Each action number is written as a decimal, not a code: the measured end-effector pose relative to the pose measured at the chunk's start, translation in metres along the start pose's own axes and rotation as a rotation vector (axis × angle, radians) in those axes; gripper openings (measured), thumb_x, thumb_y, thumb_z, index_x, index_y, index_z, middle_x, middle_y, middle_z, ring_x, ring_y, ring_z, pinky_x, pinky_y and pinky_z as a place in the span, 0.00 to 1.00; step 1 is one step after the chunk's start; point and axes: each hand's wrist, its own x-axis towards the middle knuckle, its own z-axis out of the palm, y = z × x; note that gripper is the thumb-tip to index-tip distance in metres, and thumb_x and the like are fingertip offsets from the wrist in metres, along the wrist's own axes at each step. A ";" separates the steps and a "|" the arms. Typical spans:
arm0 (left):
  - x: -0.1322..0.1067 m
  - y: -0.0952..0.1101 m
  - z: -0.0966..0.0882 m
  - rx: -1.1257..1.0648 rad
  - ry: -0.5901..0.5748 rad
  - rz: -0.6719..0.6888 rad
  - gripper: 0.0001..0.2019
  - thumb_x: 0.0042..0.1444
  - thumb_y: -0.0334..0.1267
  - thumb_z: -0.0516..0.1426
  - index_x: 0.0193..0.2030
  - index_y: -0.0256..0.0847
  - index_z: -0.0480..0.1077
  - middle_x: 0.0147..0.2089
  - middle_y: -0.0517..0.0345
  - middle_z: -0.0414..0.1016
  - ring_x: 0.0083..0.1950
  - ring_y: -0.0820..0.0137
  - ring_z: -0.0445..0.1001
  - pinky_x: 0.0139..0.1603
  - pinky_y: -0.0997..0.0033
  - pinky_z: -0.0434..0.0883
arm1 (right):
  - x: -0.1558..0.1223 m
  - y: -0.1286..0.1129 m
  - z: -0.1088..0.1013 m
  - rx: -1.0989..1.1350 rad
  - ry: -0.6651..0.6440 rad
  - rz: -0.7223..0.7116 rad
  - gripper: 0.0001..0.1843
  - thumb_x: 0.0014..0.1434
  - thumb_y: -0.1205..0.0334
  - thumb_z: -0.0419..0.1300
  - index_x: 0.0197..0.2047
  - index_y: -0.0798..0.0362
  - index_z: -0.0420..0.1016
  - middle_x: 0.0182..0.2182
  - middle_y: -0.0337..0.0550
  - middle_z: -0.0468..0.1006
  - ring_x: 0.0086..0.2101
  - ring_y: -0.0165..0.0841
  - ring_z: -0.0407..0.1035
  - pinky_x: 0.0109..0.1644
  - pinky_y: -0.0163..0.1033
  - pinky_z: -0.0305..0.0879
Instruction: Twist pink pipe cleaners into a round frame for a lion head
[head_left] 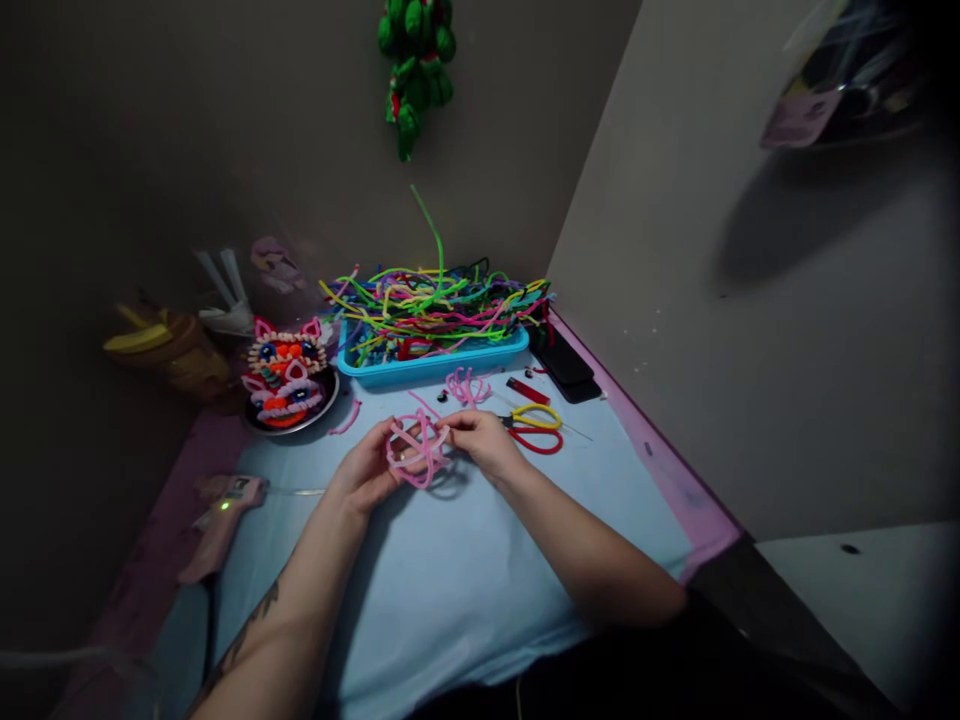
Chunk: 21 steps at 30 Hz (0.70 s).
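Pink fuzzy stems, joined into an openwork ball [424, 447]: one item, held between both hands just above the blue cloth [442, 580] of the table. Position: against the fingers of the left hand [367, 470], at the right of its palm; left of the right hand [484, 443], touching its fingertips. Left hand: palm turned inward, thumb and fingers curled about the ball's left side and underside, some fingertips showing through the gaps. Right hand: thumb and fingers drawn together in a pinch on the ball's upper right edge, back of the hand uppermost. Forearms: both reaching forward from the near edge and converging at the ball; dark markings on the left one. Just beyond the hands: a looped pink piece [469, 387]. Beside the right hand: scissors [516, 429], one handle loop yellow, one red; behind them, a small red and black item [528, 391]. Left of the ball, apart from it: a short curved pink piece [346, 417], near a metal-rimmed bowl [335, 398] bearing two multicoloured animal-face figures [286, 390]. Nearer, at left: a pink gun-shaped tool [223, 525], green light showing. At the back: a blue tray [435, 373], heaped with many-coloured stems [442, 310]; at its right, a flat black object [566, 365]. Hanging above: a green cluster [416, 65].
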 end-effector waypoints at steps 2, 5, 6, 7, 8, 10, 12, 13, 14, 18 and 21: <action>0.000 0.000 0.000 0.009 0.005 0.002 0.15 0.61 0.32 0.51 0.25 0.35 0.72 0.34 0.47 0.81 0.37 0.57 0.82 0.46 0.45 0.77 | 0.001 0.001 -0.001 -0.028 0.013 0.011 0.10 0.35 0.64 0.69 0.26 0.55 0.82 0.20 0.36 0.77 0.25 0.28 0.68 0.35 0.37 0.65; 0.001 -0.001 0.000 0.016 0.019 0.025 0.16 0.62 0.32 0.50 0.25 0.35 0.71 0.34 0.46 0.82 0.36 0.58 0.82 0.46 0.44 0.77 | 0.001 0.003 -0.001 -0.063 0.018 0.004 0.09 0.35 0.64 0.69 0.25 0.54 0.82 0.21 0.37 0.78 0.26 0.29 0.69 0.36 0.37 0.65; 0.001 -0.001 0.000 0.017 0.023 0.031 0.16 0.62 0.32 0.50 0.25 0.35 0.71 0.34 0.46 0.81 0.36 0.58 0.82 0.46 0.44 0.77 | 0.001 0.003 -0.001 -0.072 0.020 -0.004 0.09 0.35 0.64 0.69 0.25 0.54 0.82 0.22 0.38 0.78 0.26 0.30 0.69 0.36 0.37 0.65; 0.002 -0.001 0.000 0.018 0.026 0.034 0.16 0.63 0.32 0.50 0.24 0.35 0.71 0.33 0.46 0.81 0.35 0.58 0.82 0.46 0.44 0.77 | 0.001 0.004 -0.001 -0.083 0.022 -0.016 0.08 0.35 0.64 0.69 0.25 0.54 0.82 0.23 0.38 0.78 0.27 0.30 0.69 0.36 0.37 0.64; 0.002 -0.002 0.000 0.021 0.029 0.033 0.17 0.63 0.32 0.50 0.25 0.35 0.71 0.32 0.46 0.81 0.34 0.59 0.82 0.46 0.45 0.77 | 0.001 0.004 -0.001 -0.098 0.024 -0.032 0.08 0.35 0.64 0.69 0.25 0.54 0.82 0.24 0.38 0.78 0.28 0.30 0.69 0.36 0.37 0.64; 0.003 -0.002 -0.001 0.032 0.033 0.027 0.17 0.63 0.32 0.49 0.25 0.34 0.71 0.31 0.46 0.81 0.33 0.59 0.81 0.45 0.46 0.78 | 0.000 0.004 -0.002 -0.129 0.022 -0.069 0.08 0.36 0.63 0.69 0.25 0.53 0.83 0.25 0.39 0.78 0.29 0.30 0.69 0.36 0.36 0.64; 0.004 -0.002 -0.003 0.041 0.031 0.020 0.17 0.63 0.32 0.49 0.26 0.34 0.71 0.31 0.46 0.81 0.33 0.59 0.82 0.44 0.47 0.78 | 0.000 0.004 -0.002 -0.163 0.011 -0.098 0.08 0.37 0.63 0.69 0.26 0.53 0.83 0.27 0.39 0.77 0.31 0.31 0.70 0.38 0.36 0.64; 0.005 -0.002 -0.004 0.042 0.030 0.018 0.16 0.63 0.32 0.49 0.26 0.34 0.71 0.31 0.46 0.81 0.33 0.59 0.82 0.45 0.47 0.78 | 0.000 0.004 -0.003 -0.177 0.000 -0.107 0.08 0.38 0.62 0.69 0.27 0.53 0.83 0.27 0.39 0.78 0.31 0.31 0.70 0.38 0.36 0.65; 0.005 -0.002 -0.004 0.042 0.031 0.018 0.16 0.63 0.32 0.49 0.26 0.34 0.71 0.32 0.47 0.81 0.34 0.59 0.82 0.45 0.47 0.78 | -0.001 0.003 -0.003 -0.183 -0.013 -0.109 0.09 0.38 0.62 0.70 0.27 0.53 0.83 0.28 0.39 0.78 0.32 0.31 0.71 0.39 0.37 0.65; 0.007 -0.001 -0.006 0.052 0.044 0.027 0.14 0.62 0.31 0.50 0.26 0.35 0.70 0.33 0.47 0.81 0.36 0.59 0.82 0.45 0.51 0.78 | -0.002 0.002 -0.003 -0.201 -0.050 -0.113 0.09 0.41 0.59 0.69 0.29 0.53 0.83 0.30 0.40 0.78 0.32 0.32 0.72 0.40 0.37 0.66; 0.007 -0.002 -0.004 0.085 0.063 0.026 0.14 0.61 0.30 0.49 0.26 0.35 0.70 0.31 0.47 0.80 0.34 0.61 0.82 0.43 0.54 0.79 | -0.002 0.002 -0.004 -0.261 -0.067 -0.138 0.09 0.43 0.60 0.68 0.30 0.53 0.83 0.31 0.42 0.79 0.33 0.33 0.72 0.41 0.38 0.67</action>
